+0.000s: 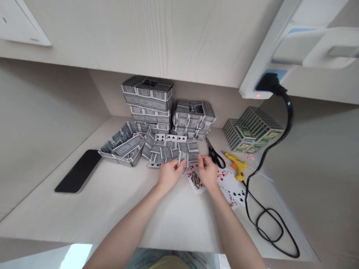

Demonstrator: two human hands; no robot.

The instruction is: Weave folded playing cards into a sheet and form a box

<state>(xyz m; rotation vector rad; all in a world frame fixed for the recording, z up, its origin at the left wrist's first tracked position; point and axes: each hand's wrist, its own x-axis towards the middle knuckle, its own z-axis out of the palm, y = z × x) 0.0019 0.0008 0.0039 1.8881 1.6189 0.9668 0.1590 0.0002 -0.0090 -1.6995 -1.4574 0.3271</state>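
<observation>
Card [183, 155] sits in left hand [169, 174], pinched thumb to fingers, long axis roughly near-far. Right hand [208, 172] just right of it, fingertips together, grip unclear. Card pile [166, 152] lies far side.

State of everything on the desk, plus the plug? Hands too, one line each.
Left hand: fingers pinching a folded card
Right hand: fingers curled, grip unclear
Phone: flat, screen dark
Box: open, card pieces inside
Loose cards: face up, overlapping
Scissors: lying flat, blades unclear
Glue gun: on its side
Cord: lower part loosely looped
Plug: plugged in
Indicator light: lit
</observation>
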